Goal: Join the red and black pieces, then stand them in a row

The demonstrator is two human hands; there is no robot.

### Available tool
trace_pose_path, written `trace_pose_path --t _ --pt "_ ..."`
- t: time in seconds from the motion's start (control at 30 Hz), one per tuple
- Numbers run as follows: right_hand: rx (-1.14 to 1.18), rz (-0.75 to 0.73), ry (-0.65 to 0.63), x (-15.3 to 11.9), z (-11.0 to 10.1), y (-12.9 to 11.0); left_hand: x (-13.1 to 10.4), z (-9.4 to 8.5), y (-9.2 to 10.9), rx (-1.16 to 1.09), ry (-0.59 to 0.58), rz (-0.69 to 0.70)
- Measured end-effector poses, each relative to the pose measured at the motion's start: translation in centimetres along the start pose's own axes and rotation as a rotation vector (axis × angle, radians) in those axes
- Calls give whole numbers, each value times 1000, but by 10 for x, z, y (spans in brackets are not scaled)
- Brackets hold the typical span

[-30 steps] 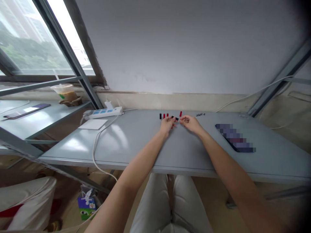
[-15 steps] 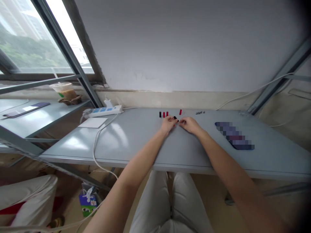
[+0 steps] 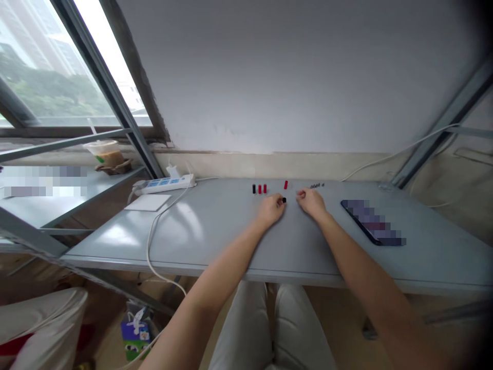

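Note:
My left hand [image 3: 271,209] is closed around a small black cylinder [image 3: 284,200], whose end shows at the fingertips. Just to the right, my right hand [image 3: 311,202] has its thumb and fingers pinched together; anything between them is too small to make out. Behind my left hand a black cylinder [image 3: 253,189] and two red cylinders [image 3: 260,189] stand upright in a row. Another red cylinder [image 3: 285,184], slightly tilted, is behind the gap between my hands. Several tiny dark pieces [image 3: 316,186] lie beyond my right hand.
A phone [image 3: 372,223] lies on the grey table [image 3: 215,231] at right. On the left are a white power strip [image 3: 165,183], a flat white pad [image 3: 148,202] and a cable [image 3: 154,226] hanging over the front edge. A drink cup [image 3: 110,154] stands on the neighbouring table. Someone's leg [image 3: 50,324] shows lower left.
My hands have moved apart and nearer to me, the right one drawing to the right. The black cylinder stays in my left hand and has turned. The view has tipped slightly upward.

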State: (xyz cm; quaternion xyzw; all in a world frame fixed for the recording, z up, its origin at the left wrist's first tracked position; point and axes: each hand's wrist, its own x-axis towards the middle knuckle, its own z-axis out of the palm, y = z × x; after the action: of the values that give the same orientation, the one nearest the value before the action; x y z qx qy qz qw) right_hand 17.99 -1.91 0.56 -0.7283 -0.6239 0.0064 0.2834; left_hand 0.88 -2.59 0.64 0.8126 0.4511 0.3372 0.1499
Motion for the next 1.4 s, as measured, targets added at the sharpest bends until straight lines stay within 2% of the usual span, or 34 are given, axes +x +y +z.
trace_pose_path --t 0.1,0.23,0.43,0.57,0.67,0.83,0.97,1.4 --pt "76 32 -12 5 1 3 -1 0 3 7 2 -2" --pt "136 79 -48 17 2 6 4 1 5 -18 -4 -78" --pt "99 66 -81 37 9 5 22 3 13 29 -38 -201" --pt "46 99 -105 45 19 3 36 9 16 94 -44 -213" --pt "38 117 -120 45 25 3 43 16 16 133 -38 -217" --pt "44 94 -46 40 31 3 49 25 13 130 -5 -204" --pt "62 108 -43 38 35 3 56 29 11 163 34 -208" --pt "54 105 -59 40 39 4 76 49 0 309 -20 -232"
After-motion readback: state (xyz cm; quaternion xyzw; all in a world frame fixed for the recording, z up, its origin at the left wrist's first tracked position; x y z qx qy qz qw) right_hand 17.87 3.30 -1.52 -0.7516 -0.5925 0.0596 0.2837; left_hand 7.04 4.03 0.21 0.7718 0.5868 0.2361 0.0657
